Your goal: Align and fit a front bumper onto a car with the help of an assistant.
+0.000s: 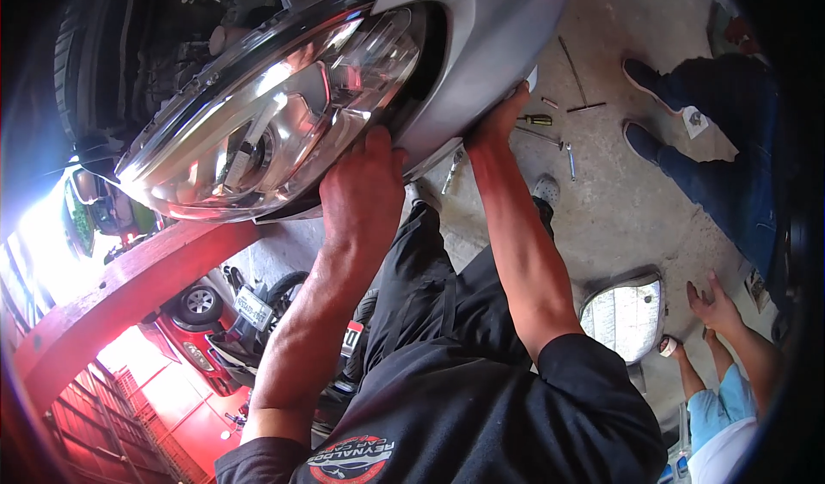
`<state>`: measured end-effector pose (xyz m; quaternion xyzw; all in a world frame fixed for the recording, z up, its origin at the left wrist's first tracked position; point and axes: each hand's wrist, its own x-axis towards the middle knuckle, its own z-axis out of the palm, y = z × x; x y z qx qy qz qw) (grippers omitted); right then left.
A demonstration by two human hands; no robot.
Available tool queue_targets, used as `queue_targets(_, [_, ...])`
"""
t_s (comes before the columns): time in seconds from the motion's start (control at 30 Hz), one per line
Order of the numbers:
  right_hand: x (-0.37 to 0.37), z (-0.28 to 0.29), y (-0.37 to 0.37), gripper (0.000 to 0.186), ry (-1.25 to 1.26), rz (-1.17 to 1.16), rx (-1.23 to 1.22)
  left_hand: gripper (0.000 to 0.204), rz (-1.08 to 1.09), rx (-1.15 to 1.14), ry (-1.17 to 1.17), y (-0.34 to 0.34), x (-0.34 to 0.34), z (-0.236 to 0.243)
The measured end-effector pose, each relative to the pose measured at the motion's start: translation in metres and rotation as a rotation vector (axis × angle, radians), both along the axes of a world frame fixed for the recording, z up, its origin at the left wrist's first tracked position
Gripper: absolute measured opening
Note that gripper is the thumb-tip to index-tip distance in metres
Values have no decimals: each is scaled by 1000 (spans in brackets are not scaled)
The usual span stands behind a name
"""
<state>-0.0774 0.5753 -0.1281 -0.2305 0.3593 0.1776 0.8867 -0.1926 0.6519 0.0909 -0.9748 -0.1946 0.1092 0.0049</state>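
Visibly, the clear headlight (279,127) gleams beside left fingers (376,143); I cannot tell either grip.

Has left hand (364,179) at seam between clear headlight (266,132) and silver car panel (481,54); hooks right hand (505,116) around panel's outer edge, partly out of sight. On concrete floor (601,226) beyond right hand: T-shaped tool (586,106), screwdriver (538,120) with yellow-green handle, more metal tools (571,164). Farther right: another person's dark blue trousers (726,188); below, a bystander's open hand (718,308). At lower left: red beam (129,286), motorcycle (236,342), red car (178,336).
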Motion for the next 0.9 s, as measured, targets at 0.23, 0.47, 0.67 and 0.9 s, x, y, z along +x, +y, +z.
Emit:
queue_targets(0.23, [2,-14,4,98,121,-28,-129,34,73,-83,-55,-6,0,4])
queue_targets(0.47, [1,6,8,74,-17,-52,82,63,-203,-123,-55,-55,-54,25])
queue_targets(0.67, [-6,17,1,75,-211,57,189,58,589,-698,-197,-1,-151,-43])
queue_targets(0.9, [-21,26,45,72,-238,163,9,87,1538,-1715,-648,119,-270,-147])
